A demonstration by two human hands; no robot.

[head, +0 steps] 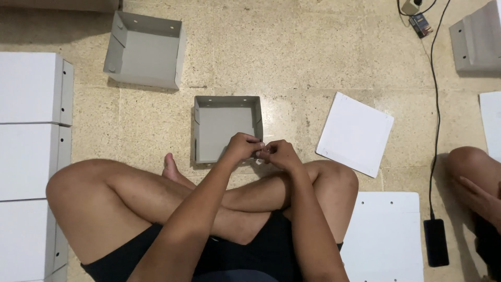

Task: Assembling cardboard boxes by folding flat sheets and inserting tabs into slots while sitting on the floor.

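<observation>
At frame centre, the left hand (241, 147) and right hand (279, 153) pinch the near wall of the grey box (224, 128) on the floor (313, 57); uneven pressure could crease that wall.

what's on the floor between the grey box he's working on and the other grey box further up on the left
Nothing: the head view shows only bare floor between the near box and the far box.

The person sits with legs crossed. Both arms reach forward over the knees. The left hand (242, 146) and the right hand (281, 154) meet in front, touching each other. The fingers of both hands are curled in, and the fingertips pinch close together. Both wrists are bent down a little.
</observation>
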